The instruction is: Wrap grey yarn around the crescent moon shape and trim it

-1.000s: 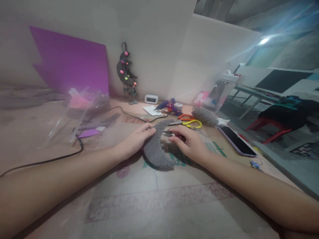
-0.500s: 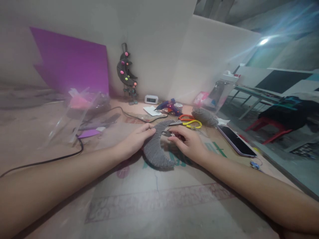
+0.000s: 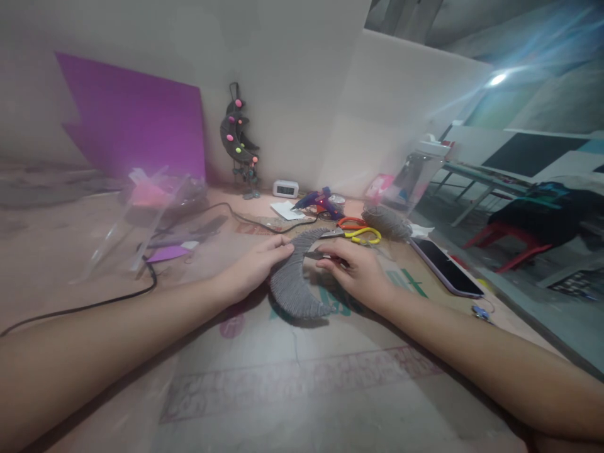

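A crescent moon [image 3: 297, 286] wrapped in grey yarn stands over the cardboard, its hollow side facing right. My left hand [image 3: 267, 261] grips its outer left edge, thumb on the near face and fingers behind. On the other side, my right hand [image 3: 353, 267] is closed around a small pointed metal tool [image 3: 314, 255]. The tool's dark tip points left and meets or nearly meets the inner curve of the moon; its rear part is hidden in my fingers, so its kind is unclear. Scissors with red and yellow handles [image 3: 365, 235] lie just behind the moon's upper tip.
Behind are a blue glue gun [image 3: 314, 200], a white digital clock [image 3: 285, 189] and a ball of grey yarn [image 3: 387, 221]. A phone [image 3: 446, 267] lies right. A decorated moon hanging [image 3: 238, 132] is on the wall, near a purple sheet [image 3: 141, 119]. A black cord [image 3: 94, 307] crosses the left side.
The tool's two prongs, apart in the earlier frames, now look together as one point. My right fingers have closed slightly. My left hand and the moon have hardly moved.
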The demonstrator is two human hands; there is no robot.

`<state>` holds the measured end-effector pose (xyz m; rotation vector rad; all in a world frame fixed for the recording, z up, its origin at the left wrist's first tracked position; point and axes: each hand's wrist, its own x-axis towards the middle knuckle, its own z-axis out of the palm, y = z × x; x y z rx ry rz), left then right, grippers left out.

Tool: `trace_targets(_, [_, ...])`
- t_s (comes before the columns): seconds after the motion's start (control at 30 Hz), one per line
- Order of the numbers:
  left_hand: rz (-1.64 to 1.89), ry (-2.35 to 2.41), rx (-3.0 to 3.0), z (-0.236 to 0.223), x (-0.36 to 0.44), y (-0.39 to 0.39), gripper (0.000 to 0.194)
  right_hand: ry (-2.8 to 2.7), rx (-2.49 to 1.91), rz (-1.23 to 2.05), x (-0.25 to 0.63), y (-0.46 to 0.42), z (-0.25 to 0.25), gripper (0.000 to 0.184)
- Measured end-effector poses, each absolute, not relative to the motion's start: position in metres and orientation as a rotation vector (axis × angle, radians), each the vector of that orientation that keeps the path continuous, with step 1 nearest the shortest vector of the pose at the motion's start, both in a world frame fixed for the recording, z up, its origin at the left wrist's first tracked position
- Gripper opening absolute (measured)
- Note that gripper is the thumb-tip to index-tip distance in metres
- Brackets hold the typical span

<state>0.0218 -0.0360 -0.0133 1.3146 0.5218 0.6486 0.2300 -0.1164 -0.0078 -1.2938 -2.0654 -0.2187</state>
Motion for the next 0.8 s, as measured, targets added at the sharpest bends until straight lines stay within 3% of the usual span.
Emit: trace_targets(0.8, [0.675,0.544,1.344,-0.0126,0.0233,-0.0381,0.018,-1.995,-1.343,-0.202,0.2296,-0.1151,-0.0090,0.025])
